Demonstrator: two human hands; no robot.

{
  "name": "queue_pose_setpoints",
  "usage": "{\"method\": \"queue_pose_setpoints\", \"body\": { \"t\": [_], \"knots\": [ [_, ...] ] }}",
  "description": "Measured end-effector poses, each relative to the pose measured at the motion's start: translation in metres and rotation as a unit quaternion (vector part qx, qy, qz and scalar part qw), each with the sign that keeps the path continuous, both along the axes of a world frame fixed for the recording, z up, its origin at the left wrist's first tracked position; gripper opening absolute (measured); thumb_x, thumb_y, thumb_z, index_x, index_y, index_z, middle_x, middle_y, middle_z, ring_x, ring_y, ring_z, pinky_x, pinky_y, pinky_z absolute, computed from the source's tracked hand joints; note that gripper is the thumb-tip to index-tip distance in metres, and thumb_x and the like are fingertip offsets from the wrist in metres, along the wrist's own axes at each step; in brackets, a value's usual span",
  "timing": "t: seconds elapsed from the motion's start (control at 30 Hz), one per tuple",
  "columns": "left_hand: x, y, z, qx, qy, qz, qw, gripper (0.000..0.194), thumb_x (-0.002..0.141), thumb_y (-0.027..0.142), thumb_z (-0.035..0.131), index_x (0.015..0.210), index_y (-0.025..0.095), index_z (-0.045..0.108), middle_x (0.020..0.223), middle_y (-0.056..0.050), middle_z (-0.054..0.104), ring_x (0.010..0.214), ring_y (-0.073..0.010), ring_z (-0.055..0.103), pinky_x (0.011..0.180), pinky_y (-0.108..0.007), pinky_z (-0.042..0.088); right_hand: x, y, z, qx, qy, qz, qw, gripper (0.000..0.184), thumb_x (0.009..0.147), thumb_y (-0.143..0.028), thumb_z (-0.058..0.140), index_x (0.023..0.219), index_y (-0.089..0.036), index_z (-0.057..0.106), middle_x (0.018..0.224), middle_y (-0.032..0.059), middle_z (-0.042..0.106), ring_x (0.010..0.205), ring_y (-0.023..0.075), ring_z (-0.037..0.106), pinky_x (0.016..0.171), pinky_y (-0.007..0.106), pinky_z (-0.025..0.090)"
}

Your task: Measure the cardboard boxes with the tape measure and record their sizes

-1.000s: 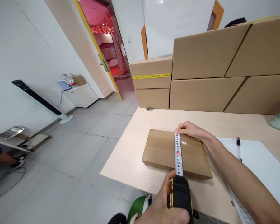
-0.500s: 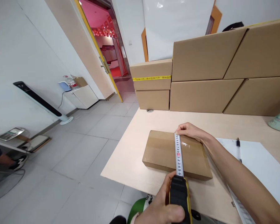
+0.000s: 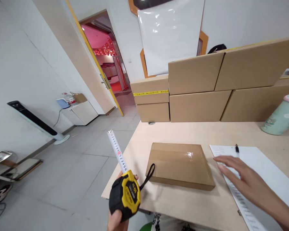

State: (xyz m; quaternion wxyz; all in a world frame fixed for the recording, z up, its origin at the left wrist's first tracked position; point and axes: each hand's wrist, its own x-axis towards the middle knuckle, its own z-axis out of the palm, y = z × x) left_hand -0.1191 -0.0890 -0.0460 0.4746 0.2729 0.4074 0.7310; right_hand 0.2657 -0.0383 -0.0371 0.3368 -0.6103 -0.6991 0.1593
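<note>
My left hand (image 3: 117, 219) grips a yellow and black tape measure (image 3: 125, 195), lifted off the table's front left corner. Its white blade (image 3: 117, 150) sticks up and away to the left, free at the tip. A flat brown cardboard box (image 3: 180, 164) lies on the light wooden table (image 3: 183, 131) with nothing on top of it. My right hand (image 3: 240, 175) hovers flat with fingers stretched out, over a white printed sheet (image 3: 257, 173) to the right of the box. A black pen (image 3: 237, 149) lies on the sheet's far edge.
Large cardboard cartons (image 3: 221, 85) are stacked along the table's back edge. A pale green cup (image 3: 280, 117) stands at the right. On the tiled floor to the left are a tower fan (image 3: 33, 120), a white cabinet (image 3: 80, 110) and an open doorway (image 3: 106, 61).
The tape has come off the box: my left hand lifted the measure up and left, blade now in the air. My right hand let go of the blade's end and moved to the sheet.
</note>
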Motion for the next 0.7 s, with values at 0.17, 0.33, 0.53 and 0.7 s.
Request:
{"method": "queue_pose_setpoints", "body": {
  "t": [0.17, 0.33, 0.53, 0.7],
  "knots": [
    [-0.003, 0.017, -0.03, -0.034, -0.103, -0.028, 0.994, 0.075, 0.058, 0.047, 0.08, 0.127, 0.028, 0.058, 0.108, -0.008, 0.074, 0.097, -0.0336, 0.07, 0.085, -0.043, 0.058, -0.008, -0.04, -0.069, -0.036, -0.033, -0.009, 0.999, 0.052, 0.091, -0.055, 0.044, 0.129, -0.026, 0.063, 0.139, 0.0081, 0.058, 0.13, 0.0333, 0.05, 0.106, 0.056, 0.041],
    [0.012, 0.033, -0.034, -0.014, -0.157, -0.065, 0.985, 0.063, 0.063, 0.05, 0.076, 0.122, 0.03, 0.063, 0.11, -0.007, 0.074, 0.096, -0.0315, 0.071, 0.084, -0.042, 0.059, -0.049, -0.05, -0.064, -0.051, 0.022, -0.002, 0.998, 0.056, 0.09, -0.049, 0.048, 0.141, -0.024, 0.051, 0.145, 0.0096, 0.052, 0.133, 0.0303, 0.046, 0.107, 0.047, 0.042],
    [0.01, 0.041, 0.019, 0.038, -0.104, 0.013, 0.994, 0.075, 0.047, 0.057, 0.08, 0.116, 0.028, 0.066, 0.119, -0.007, 0.07, 0.098, -0.0358, 0.068, 0.074, -0.044, 0.062, -0.062, -0.05, -0.026, -0.075, 0.134, -0.034, 0.988, 0.059, 0.083, -0.047, 0.059, 0.137, -0.023, 0.05, 0.138, 0.0125, 0.055, 0.114, 0.0286, 0.062, 0.095, 0.042, 0.053],
    [0.011, 0.063, 0.06, 0.137, -0.054, -0.015, 0.989, 0.076, 0.056, 0.059, 0.075, 0.121, 0.023, 0.062, 0.125, -0.01, 0.066, 0.103, -0.0381, 0.065, 0.07, -0.046, 0.062, -0.054, -0.013, 0.001, -0.01, 0.199, -0.042, 0.979, 0.054, 0.079, -0.043, 0.066, 0.13, -0.026, 0.056, 0.121, 0.0083, 0.059, 0.095, 0.0229, 0.065, 0.087, 0.039, 0.055]
  ]
}}
